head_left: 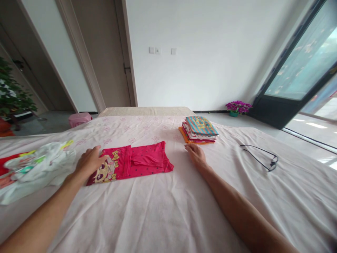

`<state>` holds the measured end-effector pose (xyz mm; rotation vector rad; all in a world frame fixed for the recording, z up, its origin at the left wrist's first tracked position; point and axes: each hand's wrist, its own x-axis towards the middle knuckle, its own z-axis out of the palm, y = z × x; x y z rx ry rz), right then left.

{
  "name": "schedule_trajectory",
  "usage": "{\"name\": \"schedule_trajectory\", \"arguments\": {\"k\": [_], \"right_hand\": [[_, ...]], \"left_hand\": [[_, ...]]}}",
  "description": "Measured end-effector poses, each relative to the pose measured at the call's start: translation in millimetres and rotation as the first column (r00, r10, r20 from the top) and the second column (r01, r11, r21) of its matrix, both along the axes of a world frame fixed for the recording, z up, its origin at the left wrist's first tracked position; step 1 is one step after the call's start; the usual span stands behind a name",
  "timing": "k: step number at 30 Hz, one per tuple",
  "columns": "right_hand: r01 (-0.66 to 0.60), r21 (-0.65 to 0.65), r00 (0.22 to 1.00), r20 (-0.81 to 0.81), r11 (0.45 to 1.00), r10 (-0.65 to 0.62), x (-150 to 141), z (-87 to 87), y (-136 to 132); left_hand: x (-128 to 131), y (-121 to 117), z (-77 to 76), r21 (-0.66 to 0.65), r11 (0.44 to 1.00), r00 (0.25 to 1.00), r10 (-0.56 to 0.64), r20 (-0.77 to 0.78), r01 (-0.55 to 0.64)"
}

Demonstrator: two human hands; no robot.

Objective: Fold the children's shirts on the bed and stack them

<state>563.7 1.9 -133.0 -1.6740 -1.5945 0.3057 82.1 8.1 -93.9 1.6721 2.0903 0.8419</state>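
Note:
A dark pink polka-dot garment [147,160], folded lengthwise, lies flat on the bed sheet; a cartoon face and bows are printed on its left part. My left hand [89,160] rests at that left end, thumb spread from the fingers and touching the cloth. To the right of the garment, apart from it, my right hand [196,155] is over the sheet with its fingers loosely curled and nothing visible in them. Just beyond it sits a stack of folded clothes [200,130], a blue-and-orange striped piece on top and an orange one at the bottom.
White and coloured clothes [39,168] lie crumpled on the left. Black-framed glasses [272,163] rest on the pale sheet [158,214] at right. Past the bed are a pink stool [79,118], purple flowers in a green pot [234,113], doors and a white wall.

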Motion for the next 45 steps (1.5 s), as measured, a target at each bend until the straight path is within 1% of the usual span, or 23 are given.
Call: {"name": "schedule_trajectory", "arguments": {"k": [1, 2, 3, 4, 5, 7, 9, 11, 14, 16, 18, 20, 22, 24, 29, 33, 36, 38, 40, 41, 42, 43, 45], "right_hand": [[-0.025, -0.004, 0.999, 0.035, 1.000, 0.026, -2.3, 0.9, -1.8], [-0.051, -0.012, 0.996, 0.067, 0.999, 0.051, -5.2, 1.9, -4.1], [-0.080, -0.028, 0.992, 0.099, 0.996, 0.082, -8.5, 3.2, -6.6], [-0.111, -0.050, 0.985, 0.130, 0.993, 0.116, -12.2, 4.7, -9.4], [-0.142, -0.078, 0.976, 0.158, 0.987, 0.153, -16.1, 6.5, -12.2], [-0.203, -0.142, 0.954, 0.195, 0.969, 0.228, -23.6, 10.5, -17.5], [-0.274, -0.202, 0.933, 0.180, 0.940, 0.311, -29.8, 14.3, -21.8], [-0.364, -0.228, 0.906, 0.139, 0.903, 0.400, -34.2, 16.9, -24.8], [-0.508, -0.193, 0.834, 0.133, 0.839, 0.536, -37.8, 18.0, -27.3], [-0.578, -0.155, 0.783, 0.172, 0.801, 0.598, -38.7, 17.5, -27.9], [-0.626, -0.132, 0.740, 0.212, 0.769, 0.638, -38.7, 16.7, -28.1], [-0.664, -0.123, 0.700, 0.246, 0.737, 0.671, -38.6, 16.2, -28.1], [-0.693, -0.112, 0.666, 0.280, 0.712, 0.692, -39.4, 16.3, -28.3], [-0.708, -0.088, 0.646, 0.320, 0.701, 0.693, -41.4, 17.3, -29.2], [-0.697, -0.048, 0.650, 0.380, 0.716, 0.658, -44.6, 24.9, -33.3], [-0.720, -0.072, 0.627, 0.359, 0.690, 0.692, -41.7, 31.1, -35.3], [-0.734, -0.084, 0.616, 0.337, 0.674, 0.712, -41.9, 30.4, -35.8], [-0.713, -0.098, 0.640, 0.314, 0.694, 0.702, -44.4, 27.0, -35.4], [-0.666, -0.101, 0.694, 0.280, 0.739, 0.663, -47.6, 22.7, -34.4], [-0.652, -0.095, 0.714, 0.259, 0.753, 0.651, -48.9, 20.7, -33.6], [-0.655, -0.084, 0.719, 0.237, 0.751, 0.654, -49.6, 19.1, -32.6], [-0.677, -0.072, 0.707, 0.215, 0.733, 0.674, -49.8, 17.8, -31.5], [-0.747, -0.056, 0.647, 0.163, 0.662, 0.745, -48.0, 16.7, -29.2]], "left_hand": [[13.9, -3.4, -1.9, 0.060, 0.997, 0.993, -0.040, -0.108, 0.047], [29.8, -7.8, -4.2, 0.115, 0.984, 0.973, -0.107, -0.204, 0.133], [46.8, -12.9, -6.8, 0.158, 0.957, 0.946, -0.200, -0.255, 0.244], [64.0, -18.4, -9.6, 0.189, 0.915, 0.913, -0.299, -0.277, 0.357], [80.8, -24.2, -12.2, 0.207, 0.873, 0.881, -0.378, -0.283, 0.441], [111.3, -35.1, -16.0, 0.197, 0.792, 0.806, -0.517, -0.289, 0.578], [136.9, -43.3, -16.9, 0.160, 0.721, 0.731, -0.619, -0.289, 0.674], [158.2, -47.6, -15.7, 0.129, 0.667, 0.671, -0.683, -0.288, 0.734], [182.7, -47.2, -15.8, 0.104, 0.627, 0.626, -0.724, -0.290, 0.772], [193.5, -44.2, -20.7, 0.081, 0.624, 0.616, -0.727, -0.304, 0.777], [199.4, -40.8, -29.1, 0.059, 0.644, 0.622, -0.707, -0.337, 0.763], [201.0, -37.8, -38.5, 0.051, 0.663, 0.630, -0.682, -0.371, 0.747], [200.2, -35.6, -45.8, 0.054, 0.662, 0.626, -0.676, -0.389, 0.748], [198.9, -34.4, -49.7, 0.063, 0.655, 0.622, -0.676, -0.395, 0.753], [197.2, -35.1, -49.1, 0.111, 0.667, 0.646, -0.647, -0.405, 0.737], [195.2, -38.1, -46.3, 0.114, 0.655, 0.635, -0.652, -0.414, 0.747], [194.8, -41.3, -44.1, 0.094, 0.656, 0.620, -0.644, -0.447, 0.749], [195.8, -43.5, -42.7, 0.082, 0.653, 0.603, -0.635, -0.483, 0.753], [197.3, -45.4, -41.7, 0.070, 0.651, 0.585, -0.623, -0.519, 0.756], [198.1, -46.1, -41.4, 0.064, 0.652, 0.577, -0.617, -0.535, 0.756], [198.8, -46.7, -41.3, 0.057, 0.653, 0.569, -0.611, -0.550, 0.756], [199.4, -47.1, -41.5, 0.053, 0.655, 0.564, -0.604, -0.564, 0.754], [200.2, -47.4, -42.1, 0.047, 0.660, 0.556, -0.591, -0.585, 0.750]]}}
